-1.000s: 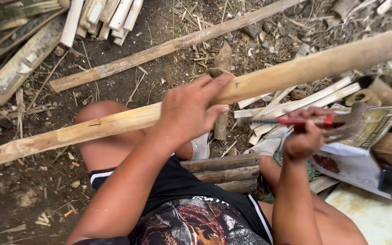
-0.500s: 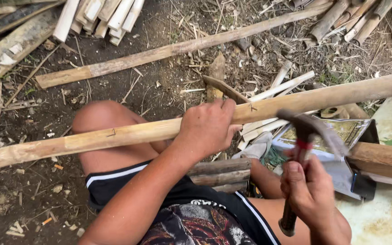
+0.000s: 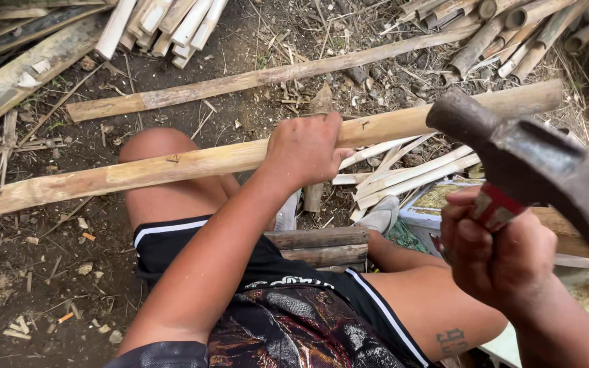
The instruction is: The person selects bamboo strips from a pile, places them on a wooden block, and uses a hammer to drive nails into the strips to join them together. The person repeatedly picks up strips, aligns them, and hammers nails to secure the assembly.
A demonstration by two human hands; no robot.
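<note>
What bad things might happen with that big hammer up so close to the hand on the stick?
The dark metal claw hammer is raised in the right hand, while the left hand grips the long pale bamboo pole. A swing landing off target might hit those fingers. The pole also lies across a bare knee, so a glancing blow or a jolted pole could hurt the leg.

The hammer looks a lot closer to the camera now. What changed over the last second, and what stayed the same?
The right hand raised the hammer from low beside the knee, up toward the camera, head now high above the bamboo pole. Nothing was picked up or let go. The left hand still grips the pole, which still lies across the person's knee, and the right hand still holds the hammer's handle.
</note>
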